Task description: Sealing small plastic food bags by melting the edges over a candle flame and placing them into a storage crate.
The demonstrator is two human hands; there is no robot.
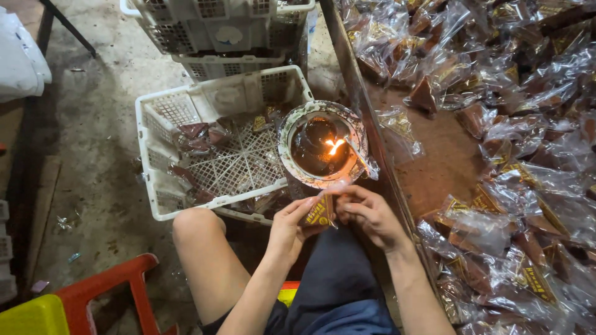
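Observation:
Both hands hold one small clear packet (320, 209) with a brown triangular sweet and a yellow label. My left hand (289, 228) pinches its left side; my right hand (369, 214) pinches its right side and top edge. The packet sits just below a round bowl (292, 127) of dark liquid with a small burning flame (334, 146). The packet's top edge is close to the bowl's near rim.
A white plastic crate (149, 167) with a few packets lies on the floor left of the bowl, more crates (214, 31) stacked behind. A brown table (437, 167) on the right is heaped with packets (515, 205). A red stool (105, 285) stands bottom left.

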